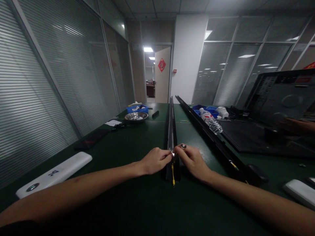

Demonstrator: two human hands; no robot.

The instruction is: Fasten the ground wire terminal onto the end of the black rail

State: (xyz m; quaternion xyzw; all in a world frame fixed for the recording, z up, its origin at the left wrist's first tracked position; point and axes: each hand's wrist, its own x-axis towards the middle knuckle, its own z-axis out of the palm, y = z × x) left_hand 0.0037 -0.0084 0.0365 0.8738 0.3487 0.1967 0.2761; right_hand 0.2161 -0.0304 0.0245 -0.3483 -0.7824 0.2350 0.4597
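Note:
A long black channel-shaped rail [169, 131] runs away from me down the middle of the green table. My left hand [155, 160] is closed at the rail's near part, thumb and index finger pinched together. From the other side my right hand [193, 161] pinches at the same spot, with a ring on one finger. A small bright piece shows between the fingertips, too small to name. Just below the hands, a yellow cable [173, 173] with a plug end lies in the rail's near end.
A second black rail [206, 131] lies to the right, beside a plastic bottle [211, 121]. A metal bowl [136, 118] and blue tray [131, 109] stand at the far left. A white oblong device [55, 173] lies near my left arm. Another person's hand [295, 126] shows by a large black panel [283, 95].

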